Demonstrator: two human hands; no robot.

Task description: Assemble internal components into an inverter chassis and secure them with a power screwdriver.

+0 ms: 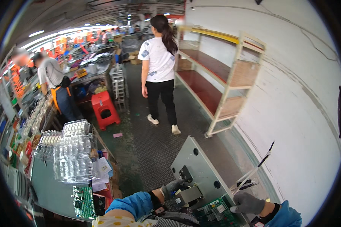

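A grey metal panel point(196, 158) with round holes leans in front of me, tilted. It bears a black component point(185, 174), a grey box-shaped part point(189, 195) and a green circuit board point(218, 212). My left hand point(172, 188), in a grey glove, has its fingers curled at the black component; their tips are partly hidden. At the panel's right edge my right hand point(248, 203), also gloved in grey, is closed on that edge. White and black wires point(253, 172) with metal lugs stick up beside the right hand.
A worktable point(45, 189) on the left carries clear plastic trays point(75, 155) and another green circuit board point(82, 202). A person point(159, 72) walks ahead in the aisle, near a red stool point(104, 110). Another person point(55, 81) stands at the benches. A shelf rack point(219, 79) lines the right wall.
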